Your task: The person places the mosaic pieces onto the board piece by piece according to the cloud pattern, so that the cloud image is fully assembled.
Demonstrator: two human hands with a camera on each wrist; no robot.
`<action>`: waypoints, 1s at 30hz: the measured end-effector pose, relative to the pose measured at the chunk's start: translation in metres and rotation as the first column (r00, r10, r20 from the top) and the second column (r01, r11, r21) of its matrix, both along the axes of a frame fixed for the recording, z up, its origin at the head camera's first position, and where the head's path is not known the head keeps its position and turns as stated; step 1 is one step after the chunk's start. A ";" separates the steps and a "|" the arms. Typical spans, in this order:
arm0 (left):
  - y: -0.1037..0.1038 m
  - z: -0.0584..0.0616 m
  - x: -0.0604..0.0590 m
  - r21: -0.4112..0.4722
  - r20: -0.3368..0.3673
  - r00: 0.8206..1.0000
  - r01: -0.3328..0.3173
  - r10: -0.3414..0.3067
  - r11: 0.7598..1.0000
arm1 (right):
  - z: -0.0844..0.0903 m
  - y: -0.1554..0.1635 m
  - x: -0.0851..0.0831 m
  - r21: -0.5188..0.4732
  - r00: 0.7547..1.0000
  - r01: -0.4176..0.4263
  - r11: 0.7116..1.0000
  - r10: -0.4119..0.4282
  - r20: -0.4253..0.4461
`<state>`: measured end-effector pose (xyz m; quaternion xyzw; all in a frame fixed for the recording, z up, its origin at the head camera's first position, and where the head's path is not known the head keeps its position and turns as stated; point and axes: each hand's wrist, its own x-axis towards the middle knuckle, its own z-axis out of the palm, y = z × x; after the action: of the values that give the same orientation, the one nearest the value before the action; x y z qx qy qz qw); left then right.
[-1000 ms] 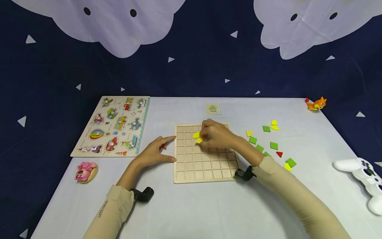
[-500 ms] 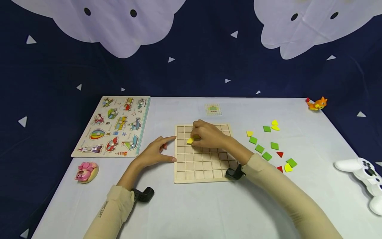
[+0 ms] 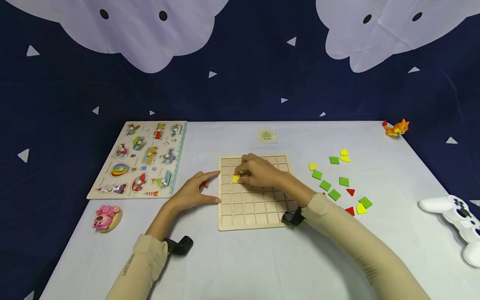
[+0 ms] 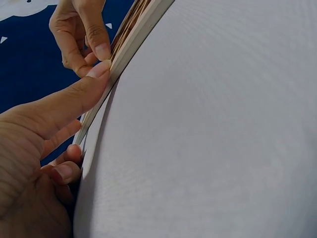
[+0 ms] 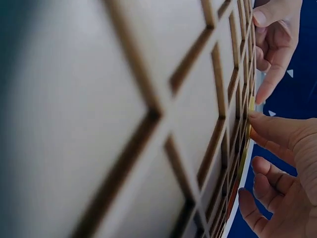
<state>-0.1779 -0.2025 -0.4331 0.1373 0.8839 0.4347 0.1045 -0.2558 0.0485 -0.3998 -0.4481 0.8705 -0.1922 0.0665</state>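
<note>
A wooden grid board [image 3: 255,208] lies mid-table, its cells seen close up as the grid board [image 5: 148,114] in the right wrist view. My right hand [image 3: 256,171] rests over the board's upper left cells and pinches a yellow piece [image 3: 235,178] down into a cell; the yellow piece [image 5: 251,104] shows at the fingertips. My left hand [image 3: 195,191] lies flat on the table, its thumb and forefinger against the board's left edge [image 4: 124,47]. The cells under my right hand are hidden.
Loose green, yellow and red pieces [image 3: 339,183] lie right of the board. A vehicle peg puzzle [image 3: 140,158] sits at the left, a pink toy [image 3: 106,216] near it. A pattern card [image 3: 267,136], an orange toy [image 3: 396,127] and a white game controller [image 3: 455,221] are also there.
My right hand has slid left across the board with the yellow piece, from the upper middle cells to the upper left ones. The left hand has stayed put.
</note>
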 end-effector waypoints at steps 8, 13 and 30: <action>-0.002 -0.001 0.002 0.002 -0.003 1.000 -0.009 0.009 1.000 | 0.003 -0.004 0.002 0.045 0.990 -0.058 0.997 0.063 -0.128; 0.000 -0.002 0.001 0.004 -0.001 1.000 0.002 -0.002 1.000 | 0.006 0.008 0.005 -0.009 0.986 -0.030 0.999 0.028 -0.164; 0.001 0.000 0.001 -0.010 -0.004 1.000 -0.003 0.003 1.000 | 0.010 0.101 0.000 -0.082 0.967 0.218 0.972 -0.227 -0.118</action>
<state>-0.1770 -0.2014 -0.4327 0.1363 0.8864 0.4303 0.1027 -0.2558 0.1494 -0.3901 -0.3608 0.9107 -0.1994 -0.0264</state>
